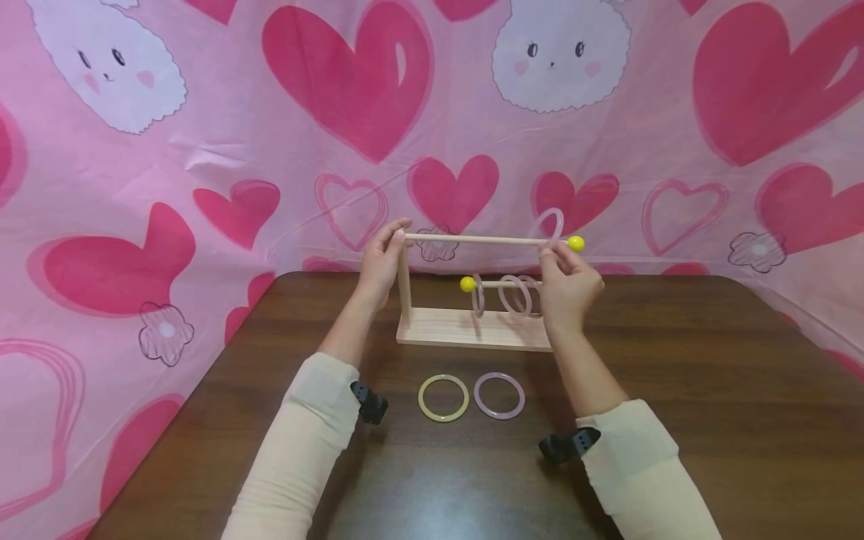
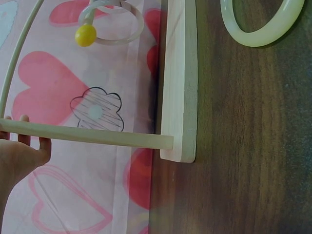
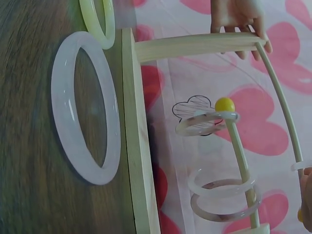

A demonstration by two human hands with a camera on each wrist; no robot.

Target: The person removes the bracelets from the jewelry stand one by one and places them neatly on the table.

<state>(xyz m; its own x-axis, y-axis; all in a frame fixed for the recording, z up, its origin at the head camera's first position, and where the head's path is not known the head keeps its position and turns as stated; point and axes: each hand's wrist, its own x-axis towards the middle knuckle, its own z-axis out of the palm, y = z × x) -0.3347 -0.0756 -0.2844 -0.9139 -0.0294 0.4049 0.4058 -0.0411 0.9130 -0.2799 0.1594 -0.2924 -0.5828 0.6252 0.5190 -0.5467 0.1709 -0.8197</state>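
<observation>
A wooden bangle stand (image 1: 466, 330) has an upper rod (image 1: 472, 239) and a shorter lower rod (image 3: 237, 146), each tipped with a yellow ball. My left hand (image 1: 383, 262) grips the top of its left post (image 1: 405, 289), thumb in front and fingers behind. Close to the upper rod's ball (image 1: 576, 244), my right hand (image 1: 570, 289) pinches a pale pink bangle (image 1: 559, 217). That bangle rises above the rod and seems to be around it, though fingers cover its lower part. Bangles (image 3: 222, 187) hang on the lower rod, one near its ball (image 3: 224, 104).
In front of the stand, a pale yellow bangle (image 1: 443, 377) and a lilac bangle (image 1: 499, 376) lie flat side by side on the dark wooden table (image 1: 236, 450). Behind the table hangs a pink cloth (image 1: 236, 150) with hearts.
</observation>
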